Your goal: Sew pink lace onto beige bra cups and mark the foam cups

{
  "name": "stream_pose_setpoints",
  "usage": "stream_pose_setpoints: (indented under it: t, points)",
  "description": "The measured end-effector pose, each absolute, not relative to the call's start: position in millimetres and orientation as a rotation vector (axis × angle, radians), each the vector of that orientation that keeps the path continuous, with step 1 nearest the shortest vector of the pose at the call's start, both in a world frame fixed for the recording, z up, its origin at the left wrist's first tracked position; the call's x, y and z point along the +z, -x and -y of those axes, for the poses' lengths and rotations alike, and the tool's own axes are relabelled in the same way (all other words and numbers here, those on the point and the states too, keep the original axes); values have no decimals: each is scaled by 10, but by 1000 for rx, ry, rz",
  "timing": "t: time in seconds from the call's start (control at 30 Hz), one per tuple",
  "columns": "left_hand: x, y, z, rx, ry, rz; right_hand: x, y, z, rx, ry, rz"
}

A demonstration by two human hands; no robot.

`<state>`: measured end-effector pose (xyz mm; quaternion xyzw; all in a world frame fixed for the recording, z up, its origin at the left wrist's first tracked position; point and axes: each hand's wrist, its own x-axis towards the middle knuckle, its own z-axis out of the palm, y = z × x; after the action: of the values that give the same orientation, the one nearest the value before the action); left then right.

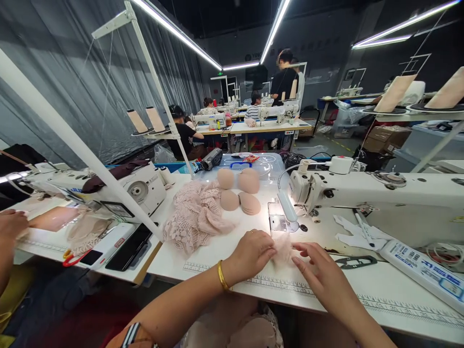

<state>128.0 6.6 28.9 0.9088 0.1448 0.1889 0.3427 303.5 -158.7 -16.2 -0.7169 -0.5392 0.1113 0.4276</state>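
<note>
My left hand (253,256), with a gold bracelet at the wrist, pinches the left edge of a small sheer pale-pink fabric piece (282,249). The piece lies just in front of the lit needle plate (278,222) of a white sewing machine (362,191). At the fabric's right side is my right hand (315,266), its thumb and fingers apart, fingertips beside the cloth. Left of the machine lies a heap of pink lace (194,212), next to beige round pads (250,203) in small stacks.
Thread snips (357,262), a pen and a long white box (424,273) lie on the right. A clear plastic bin (268,162) stands behind the pads. At the far left, a co-worker's hand (12,224) is beside another machine (134,188). A white pole rises between.
</note>
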Motion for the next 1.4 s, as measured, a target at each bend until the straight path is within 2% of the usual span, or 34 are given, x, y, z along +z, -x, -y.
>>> stream_pose_setpoints:
  t: [0.13,0.27,0.4,0.53,0.63,0.77,0.87,0.97,1.07,1.17,1.23,1.4]
  points:
    - [509,-1128,-68,444,-1744,-459,-86,-2904,1496,586,1661,1090]
    - [530,-934,-66,381,-1249,-470,-21,-2836,1370,859,1411,851]
    - [415,-808,-84,387,-949,-561,-42,-2850,1297,898,1393,813]
    - [330,-778,-89,370,-874,-563,-55,-2802,1282,997,1402,927]
    - [338,-806,-83,310,-824,-559,-22,-2775,1298,950,1422,954]
    - [380,-914,-47,199,-903,-600,18,-2806,1333,912,1469,1095]
    - [373,-997,15,315,-975,-593,25,-2829,1346,819,1510,1167]
    - [327,-1028,71,430,-1040,-600,20,-2813,1326,798,1459,1048]
    - [311,-1024,-2,341,-1211,-610,-9,-2781,1249,952,1366,800]
    - [390,-1045,-329,346,-1678,-636,-60,-2769,1139,923,1435,736]
    - [470,-1094,-661,490,-1959,-753,-89,-2777,1080,846,1527,777]
    - [565,-1294,-1366,672,-1985,-936,-107,-2823,1052,796,1566,874]
